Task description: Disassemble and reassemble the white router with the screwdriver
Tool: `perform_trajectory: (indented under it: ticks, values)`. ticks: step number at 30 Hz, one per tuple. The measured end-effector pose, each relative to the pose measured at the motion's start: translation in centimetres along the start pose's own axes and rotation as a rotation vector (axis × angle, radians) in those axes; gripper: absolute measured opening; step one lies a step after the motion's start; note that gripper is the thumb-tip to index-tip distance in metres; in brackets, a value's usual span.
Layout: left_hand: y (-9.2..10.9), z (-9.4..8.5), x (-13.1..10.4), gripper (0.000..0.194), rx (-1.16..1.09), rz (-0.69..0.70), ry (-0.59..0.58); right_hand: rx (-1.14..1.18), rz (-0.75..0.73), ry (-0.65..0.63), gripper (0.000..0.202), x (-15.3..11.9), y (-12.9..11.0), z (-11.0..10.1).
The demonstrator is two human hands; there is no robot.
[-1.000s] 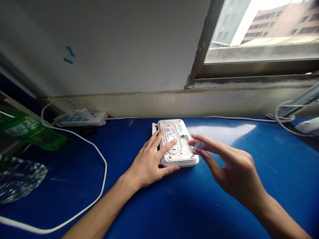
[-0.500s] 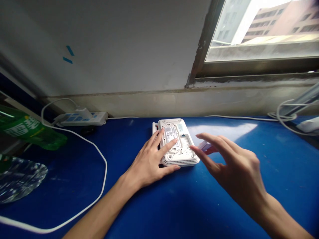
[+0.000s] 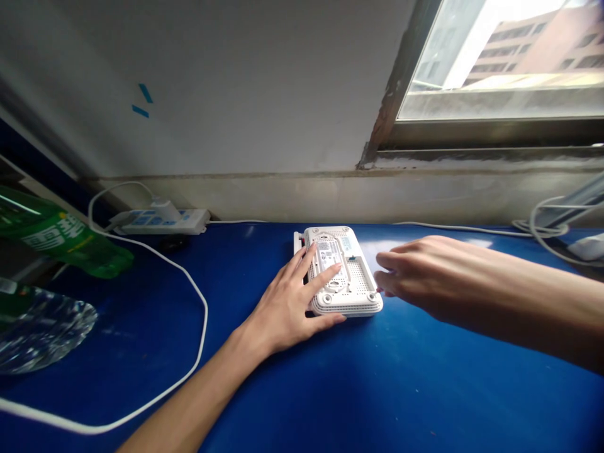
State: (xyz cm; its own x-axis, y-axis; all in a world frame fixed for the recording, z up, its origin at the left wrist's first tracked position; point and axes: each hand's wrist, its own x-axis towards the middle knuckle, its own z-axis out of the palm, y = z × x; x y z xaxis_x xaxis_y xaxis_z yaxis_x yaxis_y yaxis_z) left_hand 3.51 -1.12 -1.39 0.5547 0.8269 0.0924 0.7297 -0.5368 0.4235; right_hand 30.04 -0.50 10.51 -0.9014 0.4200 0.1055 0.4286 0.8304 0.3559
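A white device with a perforated shell (image 3: 361, 304) lies on the blue tabletop (image 3: 302, 390), its labelled face upward and a rectangular recess on its right part. My left hand (image 3: 292, 296) rests over its left side with the fingers spread, the thumb along the front edge. Just right of the device is my right hand (image 3: 415, 274), its back turned to the camera and its fingers curled together near the device's right edge. What those fingers hold, if anything, is hidden.
At the left lie a green bottle (image 3: 70, 236) and a clear bottle (image 3: 47, 327). A white power strip (image 3: 189, 221) stands by the wall, and its white cable (image 3: 205, 314) loops across the table. More cable (image 3: 538, 226) lies coiled at the right.
My right hand has turned over, palm side away, and its fingers have closed; the small pale item between them is no longer visible. My left hand stays on the device. The view has shifted slightly.
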Motion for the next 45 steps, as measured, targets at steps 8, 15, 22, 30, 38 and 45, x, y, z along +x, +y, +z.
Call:
perform_trajectory:
  ticks: [8, 15, 22, 30, 38, 45]
  values:
    - [0.0, 0.2, -0.1, 0.085, -0.011, 0.009, 0.030, -0.018, 0.011, -0.253, 0.019, 1.6, -0.5, -0.1]
    - [0.0, 0.2, -0.1, 0.085, -0.008, 0.012, 0.024, -0.028, 0.000, -0.366, 0.018, 2.6, -0.4, 0.2]
    - [0.0, 0.2, 0.0, 0.085, 0.000, 0.016, 0.029, -0.081, -0.221, -0.301, 0.017, 3.3, 0.2, 0.0]
    - [-0.1, 0.1, -0.1, 0.084, -0.002, 0.016, 0.024, 0.076, 0.277, -0.399, 0.016, 4.4, -1.9, -0.3]
    - [-0.1, 0.1, -0.1, 0.084, 0.002, 0.008, 0.017, 0.093, 0.074, -0.531, 0.021, 3.8, 0.1, -0.5]
    - [-0.2, 0.2, -0.1, 0.084, 0.005, 0.024, 0.034, -0.070, -0.240, -0.307, 0.020, 3.3, -0.2, 0.3]
